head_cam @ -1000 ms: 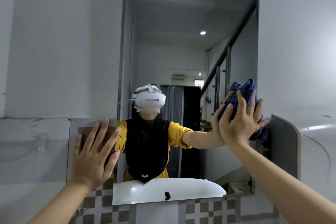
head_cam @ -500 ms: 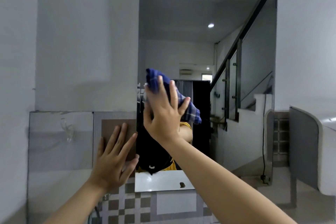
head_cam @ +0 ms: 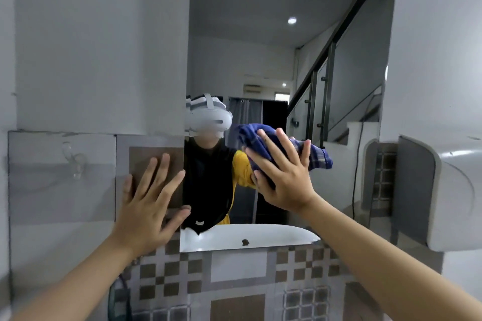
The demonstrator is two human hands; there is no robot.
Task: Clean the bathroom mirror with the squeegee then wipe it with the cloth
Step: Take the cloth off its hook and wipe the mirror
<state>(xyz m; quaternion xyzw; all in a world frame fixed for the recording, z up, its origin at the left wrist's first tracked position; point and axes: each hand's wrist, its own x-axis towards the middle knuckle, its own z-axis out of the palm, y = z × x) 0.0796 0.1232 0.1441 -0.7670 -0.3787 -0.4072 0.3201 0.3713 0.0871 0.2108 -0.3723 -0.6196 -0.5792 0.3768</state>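
Observation:
The bathroom mirror [head_cam: 273,34] hangs on the wall straight ahead and reflects a stairway and a person in a headset. My right hand [head_cam: 284,174] presses a crumpled blue checked cloth [head_cam: 317,154] flat against the lower middle of the glass, fingers spread over it. My left hand [head_cam: 151,200] rests open on the tiled wall just left of the mirror's lower edge, thumb touching the frame line. No squeegee is in view.
Checked brown and grey tiles [head_cam: 234,279] cover the wall below the mirror. A clear suction hook [head_cam: 74,161] sticks to the wall at the left. A white rounded fixture [head_cam: 453,195] juts out at the right.
My right hand has swept the cloth from the mirror's right edge to the left side, then back toward the middle and lower. The left hand has stayed braced on the wall.

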